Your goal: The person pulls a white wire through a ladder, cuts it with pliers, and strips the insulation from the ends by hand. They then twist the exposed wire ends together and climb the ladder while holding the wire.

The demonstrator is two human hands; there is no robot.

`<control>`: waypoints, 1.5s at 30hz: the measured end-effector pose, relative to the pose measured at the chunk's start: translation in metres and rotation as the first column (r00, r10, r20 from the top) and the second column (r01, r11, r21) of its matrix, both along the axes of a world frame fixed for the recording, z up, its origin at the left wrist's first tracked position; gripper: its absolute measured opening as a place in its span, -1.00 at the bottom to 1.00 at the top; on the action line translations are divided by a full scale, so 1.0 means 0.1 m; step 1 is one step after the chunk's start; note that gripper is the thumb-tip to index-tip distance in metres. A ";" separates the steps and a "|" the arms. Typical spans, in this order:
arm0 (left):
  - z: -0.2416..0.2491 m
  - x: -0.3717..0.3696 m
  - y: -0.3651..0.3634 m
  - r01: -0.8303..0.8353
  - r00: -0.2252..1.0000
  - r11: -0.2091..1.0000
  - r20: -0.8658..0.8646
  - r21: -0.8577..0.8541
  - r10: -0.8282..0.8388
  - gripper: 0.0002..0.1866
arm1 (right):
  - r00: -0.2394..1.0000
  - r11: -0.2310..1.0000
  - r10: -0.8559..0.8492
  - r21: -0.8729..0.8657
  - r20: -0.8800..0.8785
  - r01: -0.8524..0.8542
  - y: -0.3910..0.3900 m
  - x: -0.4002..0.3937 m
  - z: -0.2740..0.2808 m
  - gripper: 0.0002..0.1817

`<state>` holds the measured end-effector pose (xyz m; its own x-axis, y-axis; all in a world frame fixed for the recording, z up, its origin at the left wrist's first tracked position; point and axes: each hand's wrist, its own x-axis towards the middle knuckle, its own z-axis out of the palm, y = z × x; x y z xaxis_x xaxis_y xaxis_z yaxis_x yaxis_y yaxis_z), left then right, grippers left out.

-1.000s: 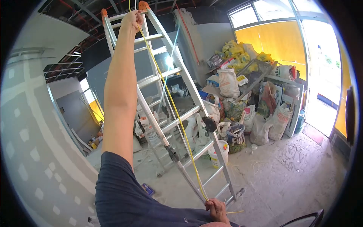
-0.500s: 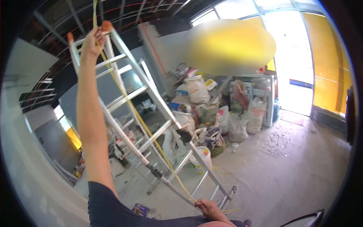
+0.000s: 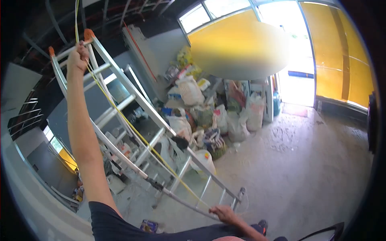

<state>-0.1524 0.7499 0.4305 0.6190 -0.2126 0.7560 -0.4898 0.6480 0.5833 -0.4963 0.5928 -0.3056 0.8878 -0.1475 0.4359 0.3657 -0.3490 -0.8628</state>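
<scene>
A: Left hand?
B: Your left hand point(image 3: 78, 57) is raised near the top of the aluminium ladder point(image 3: 136, 94), fist closed around the yellow cable point(image 3: 132, 125). A pale strand runs close alongside it.

A: Right hand?
B: Your right hand point(image 3: 223, 213) is low, near the ladder's bottom rungs, fingers closed on the cable's lower stretch. Can't tell how tightly in either hand.

A: Where's the cable?
B: Runs diagonally between your two hands, in front of the rungs in your view, and continues above your left hand toward the metal ceiling framing point(image 3: 56, 24). Can't tell if it touches the ladder.

A: Ladder details?
B: Orange cap point(image 3: 89, 34) beside your raised hand, black fitting point(image 3: 179, 142) on the far rail, lower end on the concrete floor point(image 3: 297, 172).

A: Around it?
B: White bucket point(image 3: 204, 161) just behind the lower rungs. Beyond it, a heap with a white sack point(image 3: 189, 90) and yellow bags point(image 3: 185, 57). Purple packet point(image 3: 149, 225) on the floor near your dark sleeve point(image 3: 103, 215).

A: Background?
B: Bright doorway point(image 3: 296, 60) between yellow panels point(image 3: 331, 52); a blurred oval hides part of the panel to its left and the top of the heap.
</scene>
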 end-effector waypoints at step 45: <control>-7.57 -4.14 -1.09 0.191 0.594 0.970 -0.805 0.150 0.008 -0.62 | 0.894 0.945 0.326 0.081 -0.308 -0.317 -0.88 -1.10 -0.86 -0.76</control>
<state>-0.5667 0.6413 -0.3260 0.9179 -0.3851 -0.0960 0.2892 0.4831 0.8265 -0.6062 0.5047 -0.3913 0.9786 0.1614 0.1277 0.1634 -0.2324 -0.9588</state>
